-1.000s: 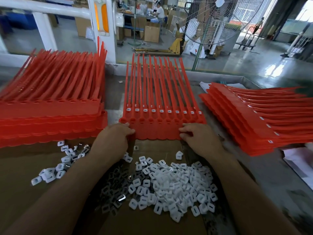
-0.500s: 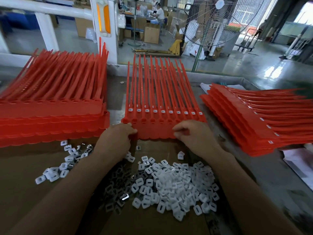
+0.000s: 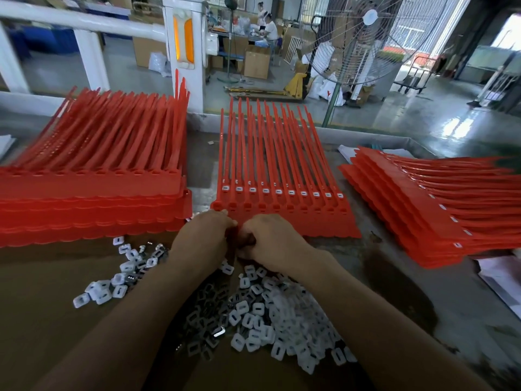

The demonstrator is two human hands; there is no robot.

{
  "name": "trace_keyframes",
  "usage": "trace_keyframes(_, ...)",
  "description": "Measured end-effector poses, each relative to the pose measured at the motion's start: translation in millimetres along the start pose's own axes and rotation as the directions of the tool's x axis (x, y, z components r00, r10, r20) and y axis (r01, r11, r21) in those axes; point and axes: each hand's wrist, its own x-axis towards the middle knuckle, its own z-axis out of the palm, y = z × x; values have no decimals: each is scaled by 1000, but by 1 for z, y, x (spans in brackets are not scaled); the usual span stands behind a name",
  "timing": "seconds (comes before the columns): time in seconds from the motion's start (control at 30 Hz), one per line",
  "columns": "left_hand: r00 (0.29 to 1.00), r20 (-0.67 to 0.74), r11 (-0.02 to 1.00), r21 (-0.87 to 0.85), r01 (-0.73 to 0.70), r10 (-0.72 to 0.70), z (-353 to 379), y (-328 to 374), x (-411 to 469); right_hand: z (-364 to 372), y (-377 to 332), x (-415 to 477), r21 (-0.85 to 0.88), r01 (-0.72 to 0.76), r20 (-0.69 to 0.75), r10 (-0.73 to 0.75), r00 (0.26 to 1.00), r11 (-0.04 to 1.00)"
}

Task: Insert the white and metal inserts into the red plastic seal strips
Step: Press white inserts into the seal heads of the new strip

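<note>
Head view: left hand, right hand curled at seal strip edge.
Hold: hidden; cannot tell.
Risk: crooked seating may drop piece among white inserts.

We see red plastic seal strips at the middle of the tabletop, smooth with a faint sheen. The left red plastic stack and the right red plastic stack at its side edges look the same. Toward the near edge, the small white plastic inserts are matt and milky. The small metal inserts beside them are dark, and one catches a bright gleam. Both lie on a brown cardboard sheet, dull and fibrous. The bare grey tabletop looks worn, stained and rough. Beyond it, the concrete floor shines glossy.
</note>
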Motion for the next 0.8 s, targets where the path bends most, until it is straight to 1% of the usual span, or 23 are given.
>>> trace_keyframes(0.17, 1000, 11, 999, 38, -27, 27, 0, -1, 1, 0, -1, 4, -16, -27, 31, 27, 999, 1000)
trace_keyframes(0.27, 998, 48, 997, 58, -51, 48, -2, -4, 2, -2, -1, 2, 45, -24, 32, 23, 999, 999)
trace_keyframes(0.37, 995, 88, 997, 50, -61, 56, -2, -8, 0, -8, 1, -1, 132, -53, 63, 45, 997, 990)
trace_keyframes(0.43, 994, 86, 997, 34, -64, 61, -1, -9, -2, -13, 3, -2, 168, -71, 75, 59, 995, 983)
trace_keyframes(0.5, 995, 63, 997, 13, -80, 79, 0, -9, -3, -15, 5, 1, 192, -82, 52, 73, 996, 978)
trace_keyframes(0.6, 993, 34, 994, -21, -109, 109, 0, -12, -7, -15, 8, 8, 270, -99, -28, 110, 994, 958)
trace_keyframes(0.7, 993, -7, 993, 5, -119, 119, 3, -16, -10, -13, 6, 21, 317, -102, -111, 144, 983, 943)
trace_keyframes(0.8, 994, 9, 994, 14, -108, 108, 2, -16, -9, -13, 4, 36, 418, -138, -139, 213, 967, 898)
